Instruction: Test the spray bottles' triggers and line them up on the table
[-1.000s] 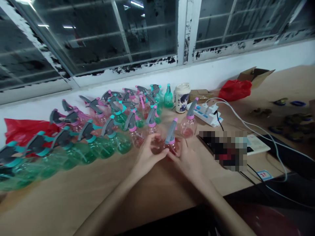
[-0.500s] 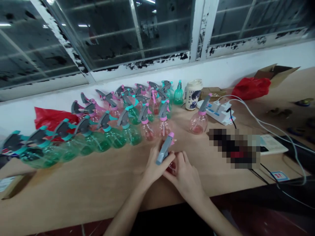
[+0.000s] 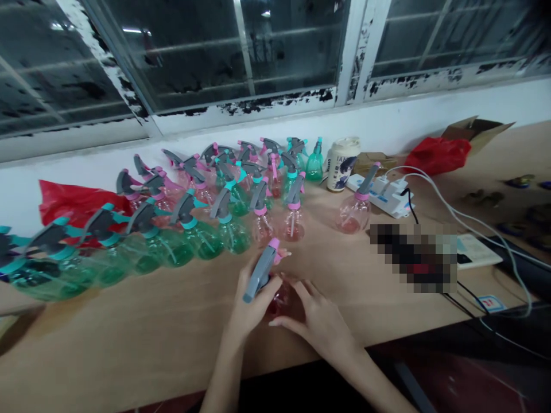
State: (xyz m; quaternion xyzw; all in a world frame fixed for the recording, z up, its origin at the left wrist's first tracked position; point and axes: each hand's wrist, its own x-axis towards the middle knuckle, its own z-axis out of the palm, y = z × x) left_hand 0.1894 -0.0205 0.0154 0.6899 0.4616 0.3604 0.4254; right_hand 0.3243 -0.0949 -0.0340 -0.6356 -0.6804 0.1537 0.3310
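A pink-collared spray bottle (image 3: pixel 282 295) with a grey trigger head stands near the table's front edge. Its neck is gripped by my left hand (image 3: pixel 253 292), the grey head rising above my fingers. On the bottle's right side, my right hand (image 3: pixel 322 315) has its thumb and fingers spread apart around the clear body. Whether those fingertips touch the plastic I cannot tell. Part of the bottle is hidden by my hands. Just beyond are two pink spray bottles (image 3: pixel 294 221), and another pink spray bottle (image 3: pixel 355 212) stands apart to the right.
Several green spray bottles (image 3: pixel 172 246) form a row at the left, with more bottles behind. A red plastic bag (image 3: pixel 77 203) lies by the wall. Farther right are a coffee can (image 3: pixel 342 163), a white power strip (image 3: pixel 385 195) with cables, and a red bag (image 3: pixel 443 158).
The held bottle and both hands have shifted left and slightly down in view. My right hand's fingers have spread from their tighter hold. The view itself has also shifted a little.
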